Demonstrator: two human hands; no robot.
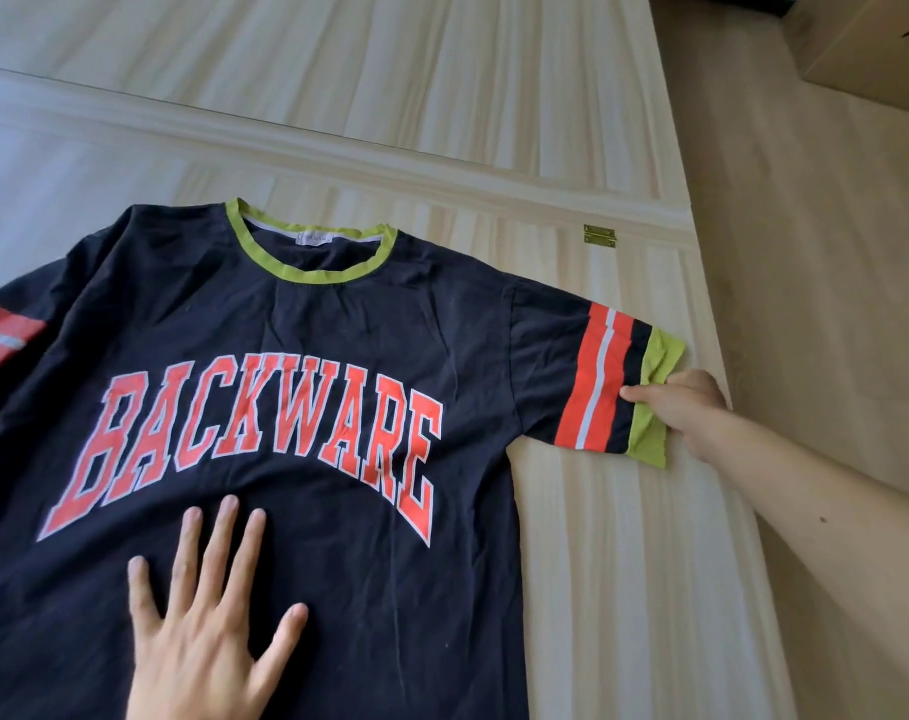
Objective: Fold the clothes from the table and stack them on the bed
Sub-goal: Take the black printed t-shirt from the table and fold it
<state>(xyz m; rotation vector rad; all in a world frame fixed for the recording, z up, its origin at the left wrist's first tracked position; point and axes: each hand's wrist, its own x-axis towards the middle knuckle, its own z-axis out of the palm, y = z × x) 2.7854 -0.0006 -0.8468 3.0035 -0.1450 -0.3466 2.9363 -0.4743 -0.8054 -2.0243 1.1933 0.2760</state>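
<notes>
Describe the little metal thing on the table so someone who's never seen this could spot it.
Find the black T-shirt spread on the pale wooden table. From its lime-green collar, look right along the seam crossing the boards, toward the table's edge. The hinge sits there: small, brass-coloured, the only metal among wood and cloth.

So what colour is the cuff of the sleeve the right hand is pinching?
The cuff is lime green; clearest in the head view.
</notes>
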